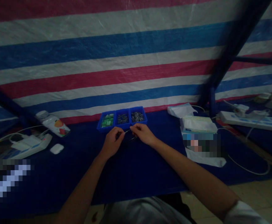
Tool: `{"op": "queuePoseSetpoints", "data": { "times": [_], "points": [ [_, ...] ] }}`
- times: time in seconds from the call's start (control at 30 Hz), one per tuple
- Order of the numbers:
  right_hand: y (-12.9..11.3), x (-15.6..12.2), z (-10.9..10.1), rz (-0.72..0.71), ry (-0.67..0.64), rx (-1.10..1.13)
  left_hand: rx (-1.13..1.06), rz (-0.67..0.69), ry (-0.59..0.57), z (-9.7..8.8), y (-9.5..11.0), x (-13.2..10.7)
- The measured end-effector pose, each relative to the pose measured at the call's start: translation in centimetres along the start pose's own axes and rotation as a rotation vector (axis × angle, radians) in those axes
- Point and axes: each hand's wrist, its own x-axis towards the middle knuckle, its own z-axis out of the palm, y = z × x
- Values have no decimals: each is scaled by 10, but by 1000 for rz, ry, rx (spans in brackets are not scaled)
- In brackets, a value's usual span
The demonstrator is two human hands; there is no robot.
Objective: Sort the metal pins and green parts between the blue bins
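We note a slim, pale piece [127,131] at the centre of the work, held in the air above the table and just in front of the tray; it is too small and dim for us to identify. It spans the short gap between the two hands. The left hand [113,140] has its thumb and fingers drawn together in a pinch on the near end. The right hand [144,133] is likewise pinched, fingertips nearly closed at the far end. Below the right fingertips we see a dark, thin shape, too blurred to resolve.

Directly behind the hands we record a blue tray [103,129] of three compartments: green and whitish small pieces [107,120] in the left, small dark metal parts [122,119] in the middle, brighter silvery parts [137,117] in the right.

Left of the tray, well apart from the hands, we find a tilted bottle [57,125] with a fruit label, a small white case [57,148] and a power strip [44,142] with plugs. On the right we log a soft white-and-pale-blue item [180,110], a tissue pack [198,124] just in front of it, and a second power strip [229,118] farther out.

All rests on blue-covered tables [136,174]; a striped sheet [126,71] hangs behind.
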Motion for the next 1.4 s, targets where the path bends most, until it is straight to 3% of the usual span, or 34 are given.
{"op": "queuePoseSetpoints", "data": {
  "times": [0.23,0.4,0.63,0.77,0.97,1.07,1.17,1.4],
  "points": [
    [-10,0,-6,94,51,245,46,-31,-12,1,-7,1],
    [-10,1,-11,225,123,472,140,-32,-149,4,-11,-1],
    [-11,2,-16,326,264,486,198,-11,-271,5,-11,-4],
    [-8,2,-13,309,154,199,201,10,-294,6,-13,-3],
    [-7,-10,-6,-146,18,-640,254,42,-303,11,-13,-2],
    [-7,-16,-6,-261,-133,-905,301,57,-292,12,-14,-2],
    [-5,-18,-6,-278,-202,-1016,350,78,-292,13,-16,-4],
    [1,-15,-3,-318,-168,-1001,330,85,-261,15,-22,-4]
  ]
}}
